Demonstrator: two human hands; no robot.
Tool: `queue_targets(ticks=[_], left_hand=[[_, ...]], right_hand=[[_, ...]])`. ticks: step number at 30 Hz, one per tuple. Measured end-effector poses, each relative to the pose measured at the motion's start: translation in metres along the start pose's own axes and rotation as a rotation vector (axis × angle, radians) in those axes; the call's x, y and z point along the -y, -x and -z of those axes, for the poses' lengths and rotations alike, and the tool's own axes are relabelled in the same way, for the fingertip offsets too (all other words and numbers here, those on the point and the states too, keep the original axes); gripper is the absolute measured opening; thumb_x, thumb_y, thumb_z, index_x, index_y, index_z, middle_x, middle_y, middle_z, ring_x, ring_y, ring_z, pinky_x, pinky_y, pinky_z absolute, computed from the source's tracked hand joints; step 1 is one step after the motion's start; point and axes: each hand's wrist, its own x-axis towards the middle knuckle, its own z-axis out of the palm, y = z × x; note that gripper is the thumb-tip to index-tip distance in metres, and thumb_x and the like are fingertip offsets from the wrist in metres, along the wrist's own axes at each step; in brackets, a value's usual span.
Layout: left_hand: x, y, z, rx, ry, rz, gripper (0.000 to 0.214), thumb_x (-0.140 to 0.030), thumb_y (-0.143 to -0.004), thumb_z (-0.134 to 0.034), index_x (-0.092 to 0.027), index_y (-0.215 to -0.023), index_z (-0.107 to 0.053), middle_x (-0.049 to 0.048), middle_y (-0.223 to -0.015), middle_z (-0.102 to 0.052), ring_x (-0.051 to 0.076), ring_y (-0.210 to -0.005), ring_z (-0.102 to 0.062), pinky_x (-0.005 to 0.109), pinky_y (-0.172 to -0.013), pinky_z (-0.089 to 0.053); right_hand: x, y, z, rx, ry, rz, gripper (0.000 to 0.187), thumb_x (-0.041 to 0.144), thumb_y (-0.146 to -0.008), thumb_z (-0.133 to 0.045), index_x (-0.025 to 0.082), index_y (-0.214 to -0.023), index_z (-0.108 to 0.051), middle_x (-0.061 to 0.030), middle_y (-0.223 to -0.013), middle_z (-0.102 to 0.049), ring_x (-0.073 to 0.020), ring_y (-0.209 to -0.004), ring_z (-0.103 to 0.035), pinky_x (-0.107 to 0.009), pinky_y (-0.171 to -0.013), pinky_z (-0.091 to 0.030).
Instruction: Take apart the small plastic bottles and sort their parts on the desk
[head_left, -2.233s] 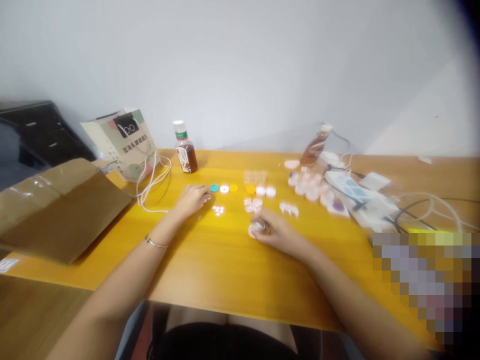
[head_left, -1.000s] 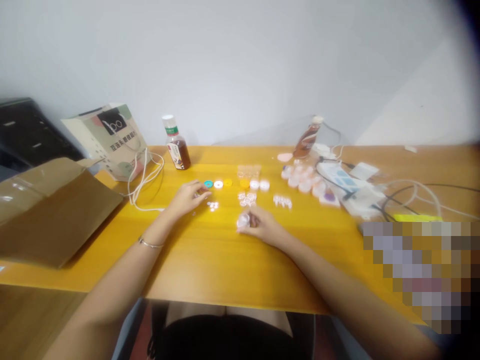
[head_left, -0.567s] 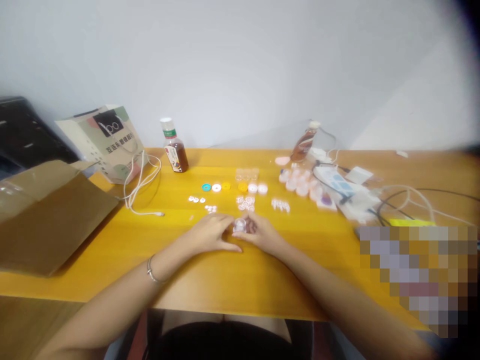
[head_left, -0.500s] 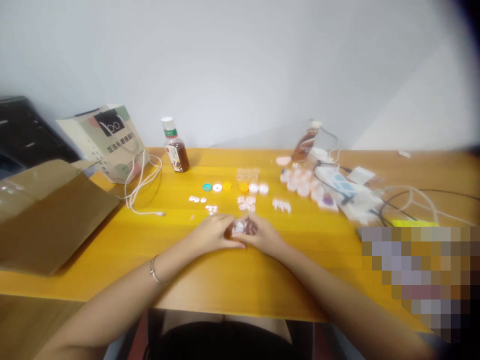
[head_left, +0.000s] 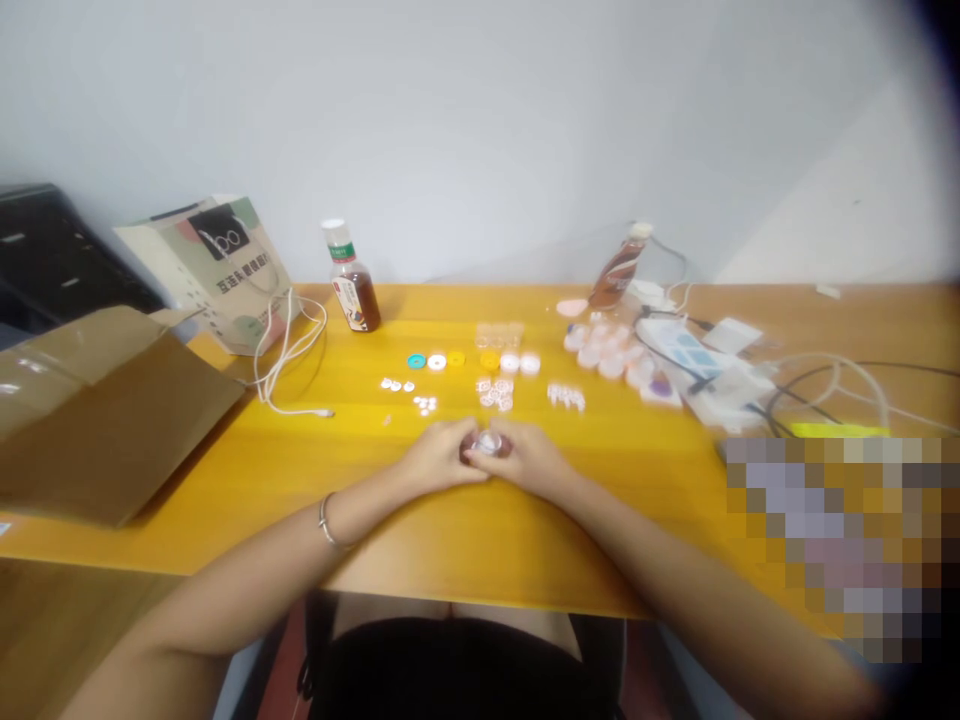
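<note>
Between both hands sits a small clear round container (head_left: 487, 442) with something whitish in it, blurred. My left hand (head_left: 444, 452) curls round its left side, and my right hand (head_left: 531, 456) grips it from the right; their thumbs meet in front. Just beyond the fingers lie small white pieces (head_left: 425, 405), pinkish-white ring-shaped pieces (head_left: 495, 392) and a row of small white parts (head_left: 565, 397). Farther back is a line of round discs: a teal disc (head_left: 416, 361), white discs and a yellow disc (head_left: 490, 360). Clear cups (head_left: 499, 336) stand behind them.
At the left are a cardboard box (head_left: 97, 420), a paper bag (head_left: 217, 270) and a white cable (head_left: 289, 350). A brown bottle (head_left: 358, 290) and a second bottle (head_left: 619, 268) stand near the wall. Whitish containers (head_left: 607, 350), a power strip (head_left: 686, 355) and cables occupy the right.
The table and its things sit slightly higher in the picture, as the view has shifted. Both hands still hold the container, with the fingers slightly rearranged around it.
</note>
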Motion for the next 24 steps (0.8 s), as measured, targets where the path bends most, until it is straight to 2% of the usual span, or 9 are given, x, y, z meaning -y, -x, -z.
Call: queue_targets(ticks=[6, 11, 15, 18, 22, 24], left_hand=[[0.0, -0.002, 0.004, 0.055, 0.004, -0.034, 0.022, -0.027, -0.061, -0.062, -0.017, -0.067, -0.043, -0.0058, -0.059, -0.047, 0.008, -0.054, -0.044, 0.017, -0.049, -0.03], [0.001, -0.003, 0.008, 0.125, 0.019, -0.07, 0.022, -0.024, -0.059, -0.063, -0.016, -0.069, -0.045, -0.0058, -0.061, -0.048, 0.008, -0.055, -0.044, 0.017, -0.049, -0.03], [0.005, -0.005, 0.011, 0.191, 0.035, -0.089, 0.022, -0.024, -0.06, -0.063, -0.015, -0.075, -0.049, -0.0049, -0.066, -0.05, 0.009, -0.059, -0.045, 0.017, -0.052, -0.032], [0.008, -0.007, 0.011, 0.172, 0.047, -0.061, 0.023, -0.027, -0.062, -0.063, -0.015, -0.076, -0.048, -0.0044, -0.067, -0.05, 0.009, -0.059, -0.045, 0.017, -0.053, -0.032], [0.009, -0.009, 0.011, 0.129, 0.03, -0.02, 0.025, -0.03, -0.063, -0.065, -0.016, -0.075, -0.048, -0.0045, -0.065, -0.049, 0.009, -0.058, -0.043, 0.018, -0.052, -0.031], [0.009, -0.009, 0.011, 0.134, 0.038, -0.022, 0.026, -0.03, -0.064, -0.064, -0.016, -0.08, -0.049, -0.0038, -0.068, -0.05, 0.009, -0.06, -0.045, 0.018, -0.053, -0.032]], right_hand=[[0.004, 0.0, 0.004, 0.079, 0.107, 0.104, 0.026, 0.044, -0.079, -0.051, 0.02, -0.071, -0.051, -0.0008, -0.065, -0.058, -0.013, -0.057, -0.049, -0.023, -0.052, -0.027], [0.004, -0.001, 0.003, 0.111, 0.175, 0.223, 0.026, 0.043, -0.082, -0.047, 0.018, -0.078, -0.054, -0.0055, -0.074, -0.062, -0.0164, -0.065, -0.053, -0.025, -0.057, -0.032], [0.006, -0.003, 0.007, 0.135, 0.123, 0.304, 0.015, 0.032, -0.082, -0.047, 0.018, -0.085, -0.053, -0.0062, -0.083, -0.061, -0.017, -0.074, -0.054, -0.026, -0.064, -0.036], [0.008, -0.002, 0.01, 0.106, 0.115, 0.234, 0.016, 0.031, -0.078, -0.051, 0.018, -0.085, -0.049, -0.0057, -0.082, -0.06, -0.0173, -0.072, -0.053, -0.026, -0.062, -0.036], [0.011, 0.0, 0.011, 0.043, 0.107, 0.045, 0.027, 0.041, -0.076, -0.054, 0.019, -0.09, -0.046, -0.002, -0.071, -0.058, -0.0176, -0.063, -0.054, -0.026, -0.057, -0.036], [0.012, 0.002, 0.009, 0.026, 0.071, 0.048, 0.026, 0.036, -0.077, -0.053, 0.019, -0.095, -0.045, -0.0021, -0.073, -0.058, -0.0176, -0.064, -0.055, -0.026, -0.058, -0.037]])
